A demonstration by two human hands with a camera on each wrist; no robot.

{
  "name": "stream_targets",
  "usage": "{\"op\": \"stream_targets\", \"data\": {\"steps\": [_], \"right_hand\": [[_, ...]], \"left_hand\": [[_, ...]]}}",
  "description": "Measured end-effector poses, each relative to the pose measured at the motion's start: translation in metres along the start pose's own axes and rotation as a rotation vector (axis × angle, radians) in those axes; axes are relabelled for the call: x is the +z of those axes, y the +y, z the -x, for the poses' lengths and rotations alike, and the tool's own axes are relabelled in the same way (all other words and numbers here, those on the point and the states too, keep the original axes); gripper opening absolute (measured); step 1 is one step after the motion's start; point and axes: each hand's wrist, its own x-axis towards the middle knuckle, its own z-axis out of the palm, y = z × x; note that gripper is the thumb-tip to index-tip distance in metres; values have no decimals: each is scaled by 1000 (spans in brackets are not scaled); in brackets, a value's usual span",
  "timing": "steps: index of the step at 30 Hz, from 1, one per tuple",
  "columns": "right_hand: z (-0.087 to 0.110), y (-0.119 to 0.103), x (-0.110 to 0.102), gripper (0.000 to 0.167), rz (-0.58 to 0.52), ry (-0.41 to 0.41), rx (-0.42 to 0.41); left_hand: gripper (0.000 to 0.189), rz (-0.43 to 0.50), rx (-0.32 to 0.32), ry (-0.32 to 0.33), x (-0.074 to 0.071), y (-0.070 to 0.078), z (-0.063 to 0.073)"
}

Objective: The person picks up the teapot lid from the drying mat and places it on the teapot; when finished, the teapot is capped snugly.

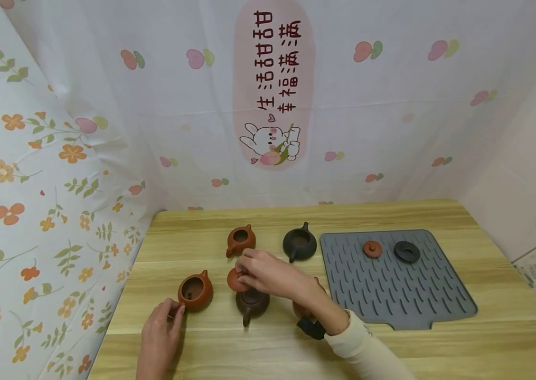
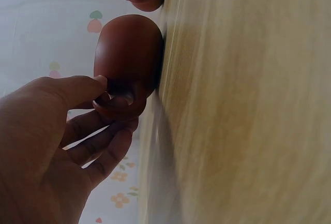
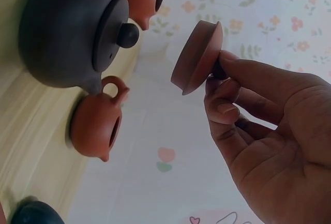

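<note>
My left hand pinches the handle of an uncovered reddish-brown teapot, which stands on the table with its spout pointing away. Between thumb and fingers, my right hand holds a reddish-brown lid by its knob. That lid is in the air, tilted, its underside turned away from the hand. Just below the right hand sits a dark brown teapot with its lid on. Behind it stand an orange-brown teapot and a black teapot, both uncovered.
A grey slotted mat lies on the right of the wooden table, bearing an orange lid and a black lid. The right forearm partly hides another brown teapot. A printed curtain hangs behind.
</note>
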Motion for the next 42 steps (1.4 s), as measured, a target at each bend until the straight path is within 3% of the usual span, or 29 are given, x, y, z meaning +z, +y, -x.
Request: {"op": "stream_targets", "data": {"steps": [17, 37, 42], "right_hand": [[-29, -10, 7, 7, -17, -55, -57], [-59, -22, 16, 9, -17, -100, -83], [-65, -21, 18, 9, 3, -109, -80]], "left_hand": [[25, 12, 82, 58, 3, -4, 0], [24, -6, 28, 24, 1, -2, 0], [26, -4, 48, 40, 1, -2, 0]]}}
